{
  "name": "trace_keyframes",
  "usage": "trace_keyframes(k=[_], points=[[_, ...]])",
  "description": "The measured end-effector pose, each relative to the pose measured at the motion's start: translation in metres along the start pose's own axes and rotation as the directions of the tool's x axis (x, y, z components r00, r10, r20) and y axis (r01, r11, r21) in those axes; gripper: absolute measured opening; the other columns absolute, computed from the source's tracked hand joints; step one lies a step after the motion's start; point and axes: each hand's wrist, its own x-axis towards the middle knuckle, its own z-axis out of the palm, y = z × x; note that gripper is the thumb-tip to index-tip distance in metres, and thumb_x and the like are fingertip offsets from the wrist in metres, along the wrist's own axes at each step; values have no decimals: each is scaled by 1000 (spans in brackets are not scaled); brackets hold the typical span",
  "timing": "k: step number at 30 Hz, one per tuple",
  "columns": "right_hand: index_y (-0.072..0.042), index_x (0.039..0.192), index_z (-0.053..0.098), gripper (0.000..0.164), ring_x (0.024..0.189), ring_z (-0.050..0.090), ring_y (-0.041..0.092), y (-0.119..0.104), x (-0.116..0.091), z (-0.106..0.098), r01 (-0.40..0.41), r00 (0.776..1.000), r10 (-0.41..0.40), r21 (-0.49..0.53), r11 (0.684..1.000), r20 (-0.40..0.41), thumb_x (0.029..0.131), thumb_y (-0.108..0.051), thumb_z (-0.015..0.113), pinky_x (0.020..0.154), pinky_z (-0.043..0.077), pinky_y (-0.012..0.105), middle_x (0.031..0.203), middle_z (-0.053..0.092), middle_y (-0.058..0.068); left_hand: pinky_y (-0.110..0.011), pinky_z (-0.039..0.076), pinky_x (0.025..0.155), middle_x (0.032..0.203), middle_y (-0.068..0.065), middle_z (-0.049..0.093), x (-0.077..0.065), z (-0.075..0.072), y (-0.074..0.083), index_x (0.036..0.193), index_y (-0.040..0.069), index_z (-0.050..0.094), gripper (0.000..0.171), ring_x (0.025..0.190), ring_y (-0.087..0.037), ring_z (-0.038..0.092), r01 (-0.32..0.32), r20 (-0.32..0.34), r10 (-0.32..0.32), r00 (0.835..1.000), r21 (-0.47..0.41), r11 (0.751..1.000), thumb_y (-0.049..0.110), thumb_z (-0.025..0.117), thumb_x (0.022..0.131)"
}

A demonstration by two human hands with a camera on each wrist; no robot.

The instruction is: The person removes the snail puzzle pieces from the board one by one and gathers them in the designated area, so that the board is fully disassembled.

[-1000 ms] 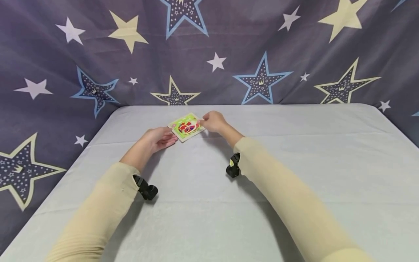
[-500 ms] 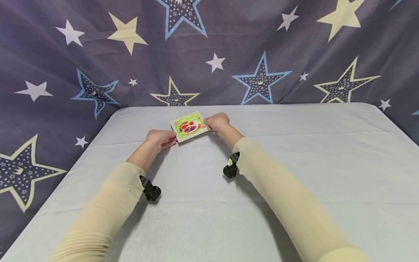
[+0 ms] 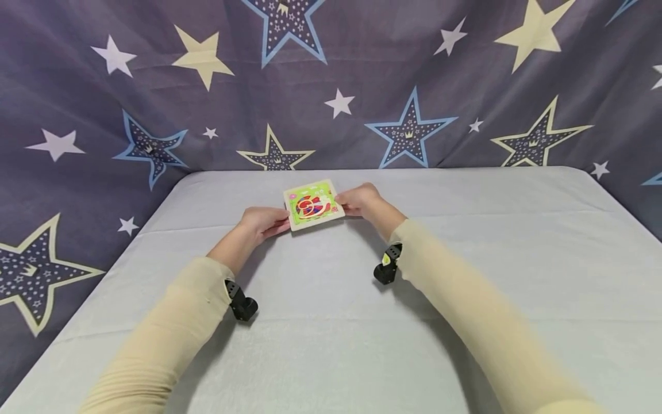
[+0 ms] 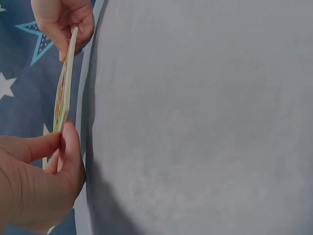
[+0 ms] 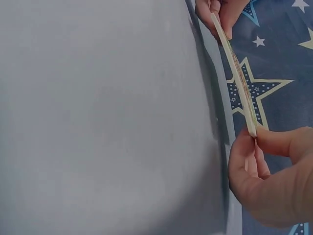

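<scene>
A: Where is the picture board [image 3: 313,206]?
B: Near the top middle of the head view, picture side up, and it seems to be held just off the pale cloth [image 3: 320,310].
A: How is it held?
B: The left side is pinched by the left hand [image 3: 265,222], the right side by the right hand [image 3: 362,199]. Both hands are closed only as far as the thin edge, with the thumb on top and fingers below.
A: How can this be done well?
B: Both sides should be held at the same height, so the board is not tipped. A gentle pinch should be used, only on the pale rim [image 3: 319,221], so the picture is not pressed. Whether anything in it is loose cannot be told.
</scene>
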Motion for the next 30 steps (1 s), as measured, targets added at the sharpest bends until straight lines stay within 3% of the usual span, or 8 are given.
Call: trace_keyframes(k=[3, 6, 10, 14, 21, 30], points=[[3, 126, 60, 41, 78, 68, 15, 1, -5, -9, -17, 1000, 17, 23, 1000, 25, 87, -1, 67, 85, 59, 28, 123, 67, 18, -13, 57, 65, 55, 5, 63, -1, 4, -2, 135, -6, 49, 45, 53, -1, 63, -2, 30, 2, 1000, 6, 1000, 1, 59, 92], [3, 129, 58, 43, 59, 63, 9, 3, -11, -18, -37, 997, 34, 54, 998, 65, 87, 0, 66, 69, 60, 23, 91, 75, 13, -13, 57, 65, 55, 6, 63, -3, 8, -3, 134, -6, 50, 45, 53, -1, 62, -10, 36, 9, 999, 18, 1000, 1, 60, 91], [2, 134, 54, 46, 50, 61, 7, 6, -22, -30, -74, 991, 66, 65, 995, 114, 89, -1, 64, 53, 55, 18, 55, 64, 0, -14, 57, 67, 58, 8, 63, -7, 13, -4, 134, -4, 53, 43, 55, 0, 62, -10, 40, 8, 999, 57, 998, 2, 61, 91], [0, 137, 51, 48, 52, 63, 7, 11, -32, -41, -113, 983, 103, 59, 992, 150, 91, -3, 63, 56, 56, 17, 56, 65, 0, -16, 58, 71, 61, 8, 63, -11, 19, -7, 133, -2, 55, 42, 58, -1, 63, -5, 63, -1, 998, 87, 996, 3, 61, 92], [-2, 142, 45, 50, 59, 65, 7, 24, -45, -61, -159, 969, 148, 40, 986, 200, 94, -7, 59, 62, 57, 16, 62, 67, -1, -16, 58, 69, 64, 5, 65, -19, 28, -11, 134, -6, 51, 44, 60, -3, 64, -1, 167, -11, 986, 69, 998, 0, 60, 92], [2, 140, 46, 50, 64, 69, 8, 42, -65, -80, -156, 970, 156, -14, 988, 189, 93, -6, 61, 73, 59, 21, 67, 69, -1, -20, 59, 77, 70, 1, 66, -36, 39, -15, 133, -7, 51, 42, 64, -6, 67, 16, 243, -39, 969, 97, 995, -1, 59, 92]])
